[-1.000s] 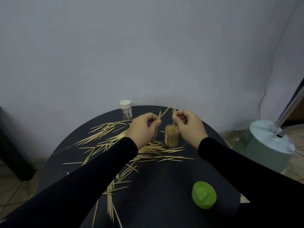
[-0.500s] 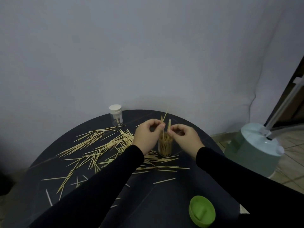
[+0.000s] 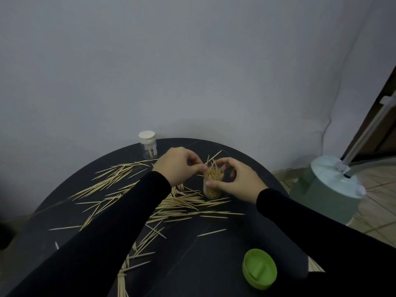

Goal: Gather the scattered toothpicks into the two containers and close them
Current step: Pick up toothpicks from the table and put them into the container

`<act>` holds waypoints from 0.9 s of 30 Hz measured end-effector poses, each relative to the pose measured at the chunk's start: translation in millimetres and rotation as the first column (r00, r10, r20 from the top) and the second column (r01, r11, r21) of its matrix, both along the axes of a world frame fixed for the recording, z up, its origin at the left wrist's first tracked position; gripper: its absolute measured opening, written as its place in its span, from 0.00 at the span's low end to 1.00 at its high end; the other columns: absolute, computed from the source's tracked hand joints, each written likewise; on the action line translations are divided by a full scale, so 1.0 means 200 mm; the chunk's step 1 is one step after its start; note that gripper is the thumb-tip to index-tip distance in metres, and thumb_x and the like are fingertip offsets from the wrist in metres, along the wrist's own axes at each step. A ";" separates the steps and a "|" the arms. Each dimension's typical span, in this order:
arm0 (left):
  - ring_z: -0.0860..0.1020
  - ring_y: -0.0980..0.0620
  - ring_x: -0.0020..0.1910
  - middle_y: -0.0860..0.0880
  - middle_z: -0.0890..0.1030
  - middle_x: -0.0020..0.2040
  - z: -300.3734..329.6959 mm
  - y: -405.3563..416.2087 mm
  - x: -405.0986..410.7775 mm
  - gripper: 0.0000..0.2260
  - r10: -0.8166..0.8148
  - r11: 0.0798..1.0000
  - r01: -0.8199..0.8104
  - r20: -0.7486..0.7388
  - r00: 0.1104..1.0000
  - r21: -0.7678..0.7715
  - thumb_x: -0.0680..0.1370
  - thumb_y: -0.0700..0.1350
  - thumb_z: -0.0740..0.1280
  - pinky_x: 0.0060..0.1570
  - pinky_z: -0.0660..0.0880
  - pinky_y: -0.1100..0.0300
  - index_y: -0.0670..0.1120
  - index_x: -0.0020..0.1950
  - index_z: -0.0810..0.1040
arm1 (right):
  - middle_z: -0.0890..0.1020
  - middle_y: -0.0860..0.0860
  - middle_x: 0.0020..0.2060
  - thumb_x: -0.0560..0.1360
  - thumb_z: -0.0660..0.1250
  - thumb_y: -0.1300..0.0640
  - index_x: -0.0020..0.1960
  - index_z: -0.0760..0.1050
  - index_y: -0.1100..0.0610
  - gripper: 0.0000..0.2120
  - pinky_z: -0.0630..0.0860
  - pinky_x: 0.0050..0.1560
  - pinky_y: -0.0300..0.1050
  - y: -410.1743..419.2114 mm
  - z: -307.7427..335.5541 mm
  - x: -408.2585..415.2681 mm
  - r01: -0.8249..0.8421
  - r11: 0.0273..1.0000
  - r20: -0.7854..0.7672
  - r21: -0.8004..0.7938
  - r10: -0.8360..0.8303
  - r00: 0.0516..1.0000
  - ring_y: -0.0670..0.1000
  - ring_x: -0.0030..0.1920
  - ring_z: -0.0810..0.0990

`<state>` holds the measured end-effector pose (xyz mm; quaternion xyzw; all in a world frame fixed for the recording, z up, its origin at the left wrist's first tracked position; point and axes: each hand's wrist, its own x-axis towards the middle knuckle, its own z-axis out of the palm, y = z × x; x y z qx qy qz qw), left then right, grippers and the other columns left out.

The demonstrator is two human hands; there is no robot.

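1. right hand [image 3: 240,182] gripped the open jar [image 3: 212,185], thumb on its side.
2. left hand [image 3: 179,167] pinched at toothpicks [image 3: 212,166] sticking out of the jar, possibly holding some.
3. loose picks [image 3: 182,202] littered the table [image 3: 214,254].
4. capped jar [image 3: 147,145] stood far left; green lid [image 3: 259,268] lay near.

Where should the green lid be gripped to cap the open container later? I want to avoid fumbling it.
The green lid lies near the table edge with its hollow side facing up. Probably best to come from above and set the grip across its outer rim on opposite sides; the rim is round and exposed all around, with no toothpicks touching it.
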<state>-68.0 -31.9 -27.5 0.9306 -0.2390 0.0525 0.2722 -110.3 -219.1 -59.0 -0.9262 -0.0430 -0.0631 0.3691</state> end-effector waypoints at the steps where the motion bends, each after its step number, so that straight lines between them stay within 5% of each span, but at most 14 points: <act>1: 0.77 0.58 0.49 0.55 0.82 0.47 0.01 0.00 0.00 0.09 0.005 0.998 -0.005 0.014 1.000 0.056 0.76 0.56 0.67 0.50 0.72 0.61 0.52 0.49 0.82 | 0.74 0.38 0.47 0.64 0.73 0.36 0.63 0.69 0.42 0.31 0.71 0.62 0.59 0.00 0.00 0.00 0.005 1.000 -0.004 -0.019 -0.005 1.000 0.42 0.47 0.72; 4: 0.77 0.57 0.46 0.54 0.81 0.47 0.06 0.01 -0.02 0.09 -0.016 0.974 0.004 0.050 0.999 0.228 0.78 0.56 0.63 0.49 0.76 0.59 0.53 0.50 0.80 | 0.73 0.37 0.49 0.65 0.73 0.38 0.69 0.68 0.44 0.35 0.70 0.64 0.58 0.00 0.00 0.00 0.023 0.998 -0.009 -0.055 -0.023 1.000 0.42 0.51 0.71; 9: 0.74 0.56 0.38 0.53 0.77 0.39 0.14 0.01 -0.05 0.13 -0.043 0.939 0.027 0.039 0.998 0.342 0.80 0.54 0.57 0.39 0.71 0.59 0.54 0.37 0.72 | 0.72 0.39 0.50 0.67 0.72 0.39 0.67 0.71 0.47 0.31 0.70 0.65 0.58 0.01 -0.01 0.00 0.025 0.997 -0.029 -0.076 -0.027 0.999 0.43 0.54 0.71; 13: 0.75 0.56 0.44 0.53 0.78 0.46 0.16 0.00 -0.07 0.14 -0.042 0.934 0.048 -0.023 0.999 0.354 0.80 0.55 0.56 0.47 0.74 0.58 0.50 0.51 0.79 | 0.73 0.39 0.52 0.69 0.73 0.41 0.66 0.73 0.46 0.27 0.69 0.65 0.57 0.02 -0.01 0.00 0.014 0.994 0.029 -0.109 -0.011 1.000 0.43 0.56 0.72; 18: 0.73 0.56 0.36 0.52 0.75 0.38 0.09 -0.03 -0.06 0.13 -0.069 0.946 0.056 0.031 0.997 0.320 0.80 0.53 0.57 0.37 0.69 0.61 0.53 0.37 0.71 | 0.73 0.38 0.52 0.70 0.72 0.42 0.65 0.72 0.45 0.25 0.64 0.67 0.56 0.02 0.00 -0.01 0.000 0.986 0.067 -0.168 0.012 0.998 0.41 0.53 0.70; 22: 0.73 0.56 0.44 0.53 0.74 0.46 0.01 -0.04 -0.03 0.10 -0.086 0.974 0.054 0.137 0.987 0.221 0.81 0.56 0.57 0.44 0.71 0.63 0.51 0.51 0.73 | 0.72 0.39 0.51 0.70 0.71 0.40 0.66 0.71 0.45 0.27 0.66 0.65 0.56 0.03 0.00 0.00 0.004 0.984 0.055 -0.178 0.006 0.998 0.41 0.51 0.70; 27: 0.68 0.56 0.66 0.52 0.71 0.67 -0.04 -0.02 -0.02 0.25 -0.183 0.982 0.181 0.034 0.983 0.055 0.76 0.59 0.64 0.64 0.68 0.57 0.52 0.71 0.67 | 0.71 0.40 0.48 0.71 0.71 0.42 0.67 0.72 0.47 0.26 0.69 0.63 0.58 0.01 -0.01 0.00 0.039 0.992 0.043 -0.118 -0.034 0.998 0.42 0.49 0.69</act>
